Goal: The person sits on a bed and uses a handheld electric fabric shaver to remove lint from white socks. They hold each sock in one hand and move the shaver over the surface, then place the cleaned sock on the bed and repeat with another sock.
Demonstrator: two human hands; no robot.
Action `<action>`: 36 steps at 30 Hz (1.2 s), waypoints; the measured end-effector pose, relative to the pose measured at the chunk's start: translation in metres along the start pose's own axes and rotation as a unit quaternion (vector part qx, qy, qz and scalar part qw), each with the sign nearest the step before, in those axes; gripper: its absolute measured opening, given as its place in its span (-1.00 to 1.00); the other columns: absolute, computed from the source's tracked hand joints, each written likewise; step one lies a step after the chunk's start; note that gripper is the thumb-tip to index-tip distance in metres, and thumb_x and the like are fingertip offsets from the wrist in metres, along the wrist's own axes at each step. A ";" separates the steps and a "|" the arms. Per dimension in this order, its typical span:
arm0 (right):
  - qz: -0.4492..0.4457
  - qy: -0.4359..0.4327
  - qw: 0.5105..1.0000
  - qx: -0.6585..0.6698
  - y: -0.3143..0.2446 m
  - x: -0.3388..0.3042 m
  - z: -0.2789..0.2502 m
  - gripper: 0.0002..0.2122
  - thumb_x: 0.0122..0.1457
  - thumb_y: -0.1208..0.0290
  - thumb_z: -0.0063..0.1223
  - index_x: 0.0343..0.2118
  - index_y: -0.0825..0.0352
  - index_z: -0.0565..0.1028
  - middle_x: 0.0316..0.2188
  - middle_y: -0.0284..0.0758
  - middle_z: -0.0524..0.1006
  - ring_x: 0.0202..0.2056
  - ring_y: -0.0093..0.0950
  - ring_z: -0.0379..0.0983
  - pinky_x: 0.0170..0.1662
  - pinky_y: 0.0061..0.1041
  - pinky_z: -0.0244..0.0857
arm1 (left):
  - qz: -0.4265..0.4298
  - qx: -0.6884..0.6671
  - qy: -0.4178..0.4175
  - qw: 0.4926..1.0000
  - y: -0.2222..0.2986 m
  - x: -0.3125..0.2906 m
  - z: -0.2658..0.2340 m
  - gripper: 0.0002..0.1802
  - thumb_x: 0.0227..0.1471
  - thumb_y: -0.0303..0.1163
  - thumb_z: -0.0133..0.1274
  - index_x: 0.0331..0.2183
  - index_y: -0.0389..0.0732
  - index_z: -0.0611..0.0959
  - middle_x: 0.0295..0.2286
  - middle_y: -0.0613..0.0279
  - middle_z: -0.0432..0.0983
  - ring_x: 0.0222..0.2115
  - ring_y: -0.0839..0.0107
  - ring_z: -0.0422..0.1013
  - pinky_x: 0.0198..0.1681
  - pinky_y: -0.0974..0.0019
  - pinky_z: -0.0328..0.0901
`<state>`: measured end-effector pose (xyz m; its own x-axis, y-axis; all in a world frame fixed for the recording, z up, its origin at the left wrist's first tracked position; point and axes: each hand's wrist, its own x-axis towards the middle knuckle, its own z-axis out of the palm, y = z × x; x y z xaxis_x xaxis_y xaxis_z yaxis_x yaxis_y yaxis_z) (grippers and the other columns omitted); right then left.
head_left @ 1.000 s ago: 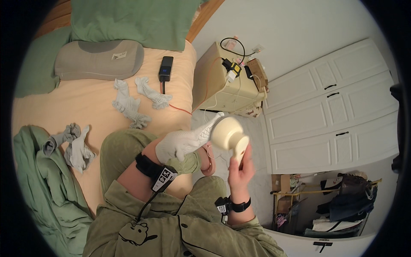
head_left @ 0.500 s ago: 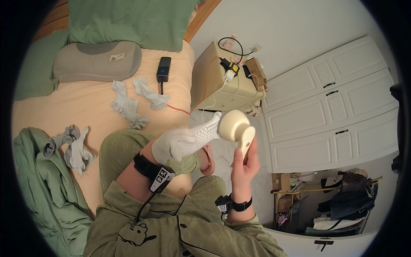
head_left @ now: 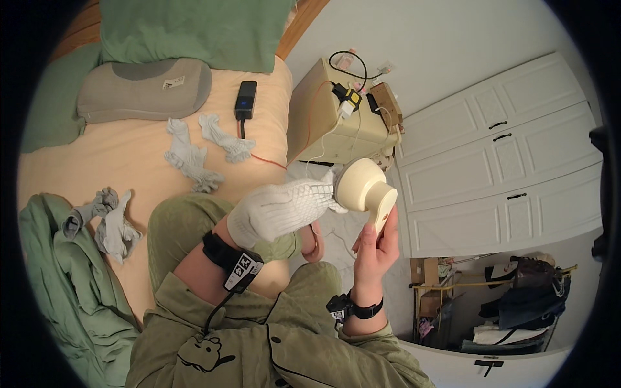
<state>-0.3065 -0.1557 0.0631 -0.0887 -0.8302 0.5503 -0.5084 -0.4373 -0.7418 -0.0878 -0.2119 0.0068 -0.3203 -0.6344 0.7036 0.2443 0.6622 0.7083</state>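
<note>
A light grey knitted sock (head_left: 294, 202) is pulled over my left hand (head_left: 262, 210) down to the wrist, so its fingers are hidden. In my right hand (head_left: 377, 252) is a cream fabric shaver (head_left: 358, 185), gripped by the handle. The shaver's round head presses against the toe end of the sock, which bunches up there. More grey socks lie on the bed: a pair spread out (head_left: 189, 158) (head_left: 226, 137), and others crumpled (head_left: 116, 227) near the green cloth.
A black power bank (head_left: 245, 101) with a cable sits on the bed beside a grey pillow (head_left: 145, 90). Beyond stands a cream bedside cabinet (head_left: 317, 123) with chargers and cords. White drawers (head_left: 472, 168) line the right, above hanging clothes (head_left: 530, 297). A green cloth (head_left: 77, 278) lies left.
The shaver and my right hand have moved slightly right and been turned. The sock's toe, stretched out before, is now bunched against the shaver head. My left hand looks more rounded.
</note>
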 end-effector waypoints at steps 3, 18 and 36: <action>0.015 0.002 1.000 0.014 -0.005 -0.001 0.002 -0.47 0.30 0.44 -0.03 0.30 0.46 0.19 -0.56 -0.48 0.39 -0.65 -0.76 0.21 -0.61 -0.75 0.12 | 0.057 0.100 0.044 0.992 -0.008 -0.007 0.005 -0.56 -0.13 -0.59 0.14 -0.11 -0.46 0.61 -0.11 -0.06 0.57 -0.10 0.13 0.54 -0.05 0.21 0.46; -0.198 -0.097 0.965 -0.139 -0.019 -0.014 0.005 -0.41 0.19 0.45 0.12 0.26 0.53 0.24 0.00 0.01 0.53 -0.13 -0.34 0.57 -0.09 -0.46 0.43 | 0.191 0.391 0.059 0.898 -0.015 -0.013 0.000 -0.74 -0.10 -0.50 0.19 -0.26 -0.30 0.67 -0.29 0.15 0.62 -0.33 0.27 0.55 -0.29 0.26 0.46; -0.092 -0.044 0.983 -0.152 -0.030 -0.007 0.009 -0.42 0.17 0.50 0.12 0.25 0.54 0.26 -0.13 -0.10 0.58 -0.22 -0.44 0.55 -0.17 -0.51 0.42 | 0.152 0.397 0.034 0.904 0.006 -0.001 -0.005 -0.72 -0.13 -0.52 0.19 -0.25 -0.28 0.68 -0.32 0.20 0.62 -0.35 0.24 0.55 -0.29 0.28 0.46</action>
<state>-0.2828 -0.1399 0.0784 0.0969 -0.7789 0.6196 -0.7424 -0.4713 -0.4762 -0.0813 -0.2093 0.0102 -0.2847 -0.3794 0.8803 -0.4317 0.8707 0.2357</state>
